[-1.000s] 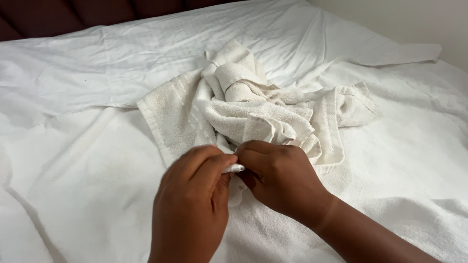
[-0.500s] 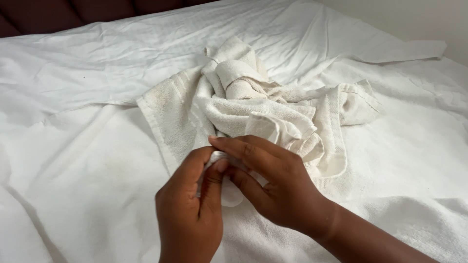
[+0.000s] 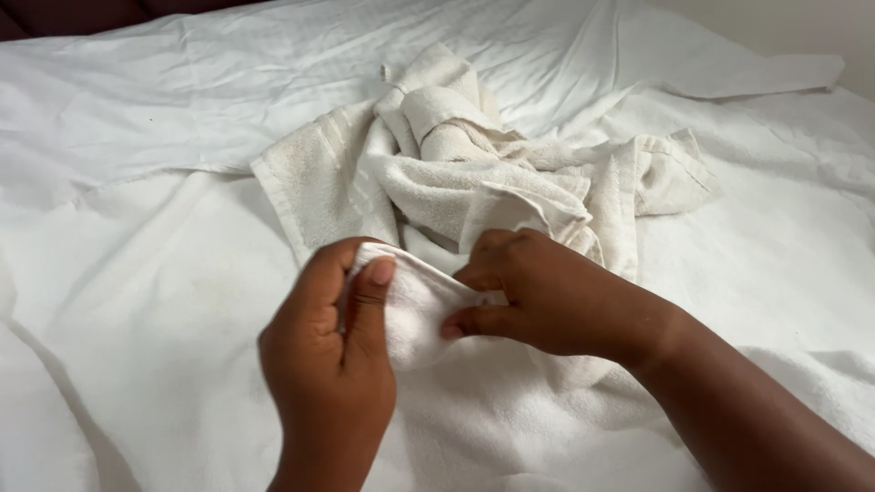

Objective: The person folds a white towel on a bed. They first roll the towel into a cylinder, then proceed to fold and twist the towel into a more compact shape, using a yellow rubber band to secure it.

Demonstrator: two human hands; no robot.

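While our left hand (image 3: 330, 346) stands upright and our right hand (image 3: 547, 296) lies flat, each grip pinches the towel (image 3: 428, 182) edge between them.

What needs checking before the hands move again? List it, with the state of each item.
1. Left hand grips the towel edge between thumb and fingers: ok.
2. Right hand pinches the same edge close beside the left: ok.
3. Towel free of knots: not ok, the middle is twisted and bunched in a heap.
4. Towel edge between the hands taut: cannot tell, only a short fold shows.
5. Sheet under the towel flat: not ok, it is creased all over.
6. Far corner of the towel lying free at the right: ok.
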